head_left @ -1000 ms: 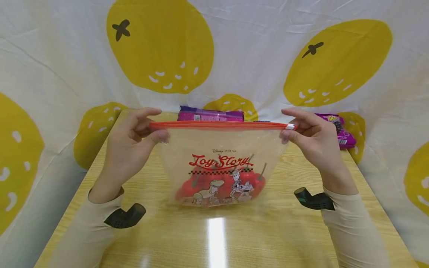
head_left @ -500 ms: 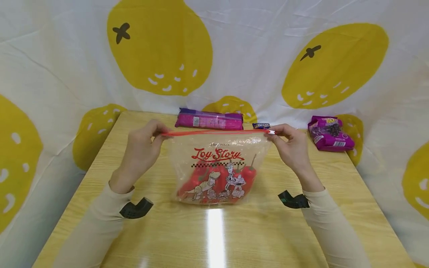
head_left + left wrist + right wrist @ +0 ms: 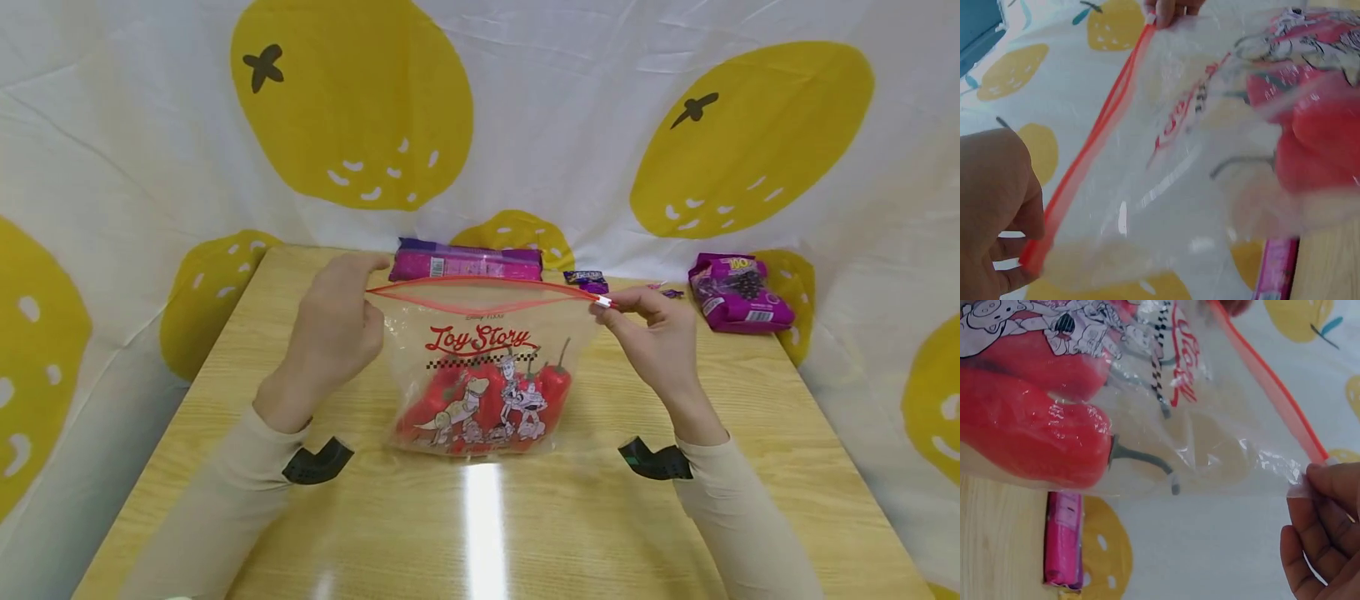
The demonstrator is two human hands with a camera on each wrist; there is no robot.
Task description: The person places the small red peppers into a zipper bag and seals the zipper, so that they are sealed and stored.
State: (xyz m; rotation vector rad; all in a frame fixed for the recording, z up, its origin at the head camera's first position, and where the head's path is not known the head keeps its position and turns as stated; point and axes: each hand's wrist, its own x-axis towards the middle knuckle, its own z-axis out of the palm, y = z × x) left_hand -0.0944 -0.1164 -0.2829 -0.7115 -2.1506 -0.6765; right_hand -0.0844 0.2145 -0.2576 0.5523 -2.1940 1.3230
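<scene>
A clear zip bag [image 3: 487,342] with red "Toy Story" lettering and a red zip edge [image 3: 1088,149] hangs upright between both hands over the table. Several red peppers [image 3: 1054,431] with green stems lie in its lower part. My left hand [image 3: 330,333] holds the bag's top left corner at the zip's end, its grip partly hidden in the head view. With thumb and finger, my right hand [image 3: 652,342] pinches the top right corner beside the white slider [image 3: 602,302]. The two red zip strips stand apart along the middle of the mouth.
Behind the bag, a long purple-pink packet [image 3: 465,262] lies at the table's back edge. Small wrapped sweets [image 3: 587,280] sit right of it, and a purple bag [image 3: 738,293] stands at the back right. A lemon-print cloth [image 3: 555,108] hangs behind the wooden table [image 3: 420,533].
Both hands have drawn closer together, and the bag now appears smaller. Its zip strips have parted at the middle. The purple bag and small sweets at the back now show more fully.
</scene>
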